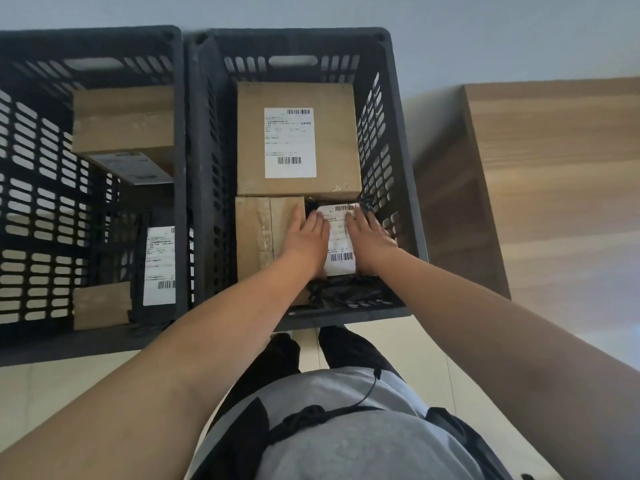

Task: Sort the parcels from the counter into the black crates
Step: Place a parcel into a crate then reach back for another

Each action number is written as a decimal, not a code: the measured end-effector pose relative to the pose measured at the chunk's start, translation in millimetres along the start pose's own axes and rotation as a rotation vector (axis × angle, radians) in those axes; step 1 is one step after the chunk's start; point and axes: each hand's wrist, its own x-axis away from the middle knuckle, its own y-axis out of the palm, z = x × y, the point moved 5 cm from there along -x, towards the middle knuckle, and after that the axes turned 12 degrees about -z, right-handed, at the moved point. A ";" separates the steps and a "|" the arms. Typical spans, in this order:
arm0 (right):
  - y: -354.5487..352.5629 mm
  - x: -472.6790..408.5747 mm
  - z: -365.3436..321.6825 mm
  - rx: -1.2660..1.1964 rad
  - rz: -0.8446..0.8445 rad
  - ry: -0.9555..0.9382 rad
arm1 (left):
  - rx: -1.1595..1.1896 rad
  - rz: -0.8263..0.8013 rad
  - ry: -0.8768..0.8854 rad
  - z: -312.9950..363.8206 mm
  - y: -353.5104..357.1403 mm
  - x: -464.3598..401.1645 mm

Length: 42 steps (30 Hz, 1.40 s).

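Two black slatted crates stand side by side on the floor below me. Inside the right crate (pixel 403 174), both my hands lie flat on a black bag parcel (pixel 341 237) with a white label, at the crate's near right corner. My left hand (pixel 306 237) covers the parcel's left edge and part of a taped cardboard box (pixel 258 233). My right hand (pixel 370 237) presses the parcel's right side, fingers straight. A large labelled box (pixel 298 140) fills the far half. The left crate (pixel 181 168) holds several parcels, among them a cardboard box (pixel 123 124).
A wooden counter (pixel 554 174) rises directly right of the right crate, its side panel close to the crate wall. Pale floor tiles (pixel 52 386) lie in front of the crates. My legs and torso stand just behind the right crate's near rim.
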 end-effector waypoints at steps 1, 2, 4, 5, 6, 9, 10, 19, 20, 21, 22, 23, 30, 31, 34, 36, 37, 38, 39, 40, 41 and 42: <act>2.4 4.8 -0.6 0.000 -0.003 0.000 | 0.013 0.001 0.030 -0.6 -0.2 4.4; 5.2 8.6 0.0 -0.011 -0.017 -0.001 | 0.049 0.000 0.065 -0.9 -0.1 8.2; 6.1 21.0 -0.6 -0.076 -0.040 -0.008 | 0.200 0.011 0.141 -3.8 -0.1 20.1; 4.0 29.8 -1.9 -0.126 -0.040 -0.004 | 0.309 0.030 0.177 -6.2 -2.6 29.0; 0.7 38.5 -2.6 -0.185 -0.030 0.007 | 0.430 0.063 0.207 -8.9 -6.6 39.1; -5.5 69.3 -3.1 -0.464 0.070 0.029 | 0.793 0.163 0.247 -16.7 -15.4 71.8; -6.3 80.9 -2.6 -0.586 0.131 0.022 | 0.901 0.171 0.255 -18.5 -14.1 81.1; 26.5 182.1 9.2 -1.365 0.661 0.041 | 1.493 0.318 0.386 -29.1 9.8 130.2; 29.6 188.5 9.6 -1.410 0.681 0.044 | 1.473 0.335 0.394 -27.7 7.8 133.8; 31.5 193.9 10.3 -1.443 0.703 0.047 | 1.439 0.346 0.413 -24.5 4.9 137.7; 32.4 199.1 11.4 -1.469 0.728 0.050 | 1.402 0.351 0.441 -19.2 1.5 141.9; 32.4 203.9 12.3 -1.486 0.752 0.051 | 1.375 0.352 0.476 -12.3 -2.0 146.8; 35.4 237.6 30.1 -1.613 0.849 -0.036 | 1.382 0.258 0.649 60.4 -22.0 178.2; 37.9 241.7 37.1 -1.616 0.856 -0.037 | 1.382 0.242 0.649 70.8 -24.3 180.8; 48.3 252.8 61.3 -1.651 0.860 -0.053 | 1.398 0.227 0.657 100.6 -35.5 187.1; 57.5 262.7 84.3 -1.676 0.866 -0.086 | 1.330 0.293 0.634 120.5 -52.3 190.5; 62.6 270.0 98.3 -1.689 0.874 -0.104 | 1.323 0.320 0.621 131.0 -61.7 191.8; 68.7 278.4 114.4 -1.719 0.888 -0.121 | 1.331 0.342 0.609 142.3 -72.0 192.5; 76.0 288.0 132.4 -1.763 0.901 -0.134 | 1.348 0.355 0.592 155.0 -82.1 191.9; 83.8 297.5 149.7 -1.807 0.908 -0.142 | 1.366 0.360 0.573 167.1 -91.1 191.4; 91.7 306.9 168.4 -1.846 0.918 -0.150 | 1.375 0.361 0.561 181.5 -101.3 191.9; 99.7 316.2 188.2 -1.878 0.934 -0.158 | 1.380 0.360 0.562 198.5 -111.6 192.7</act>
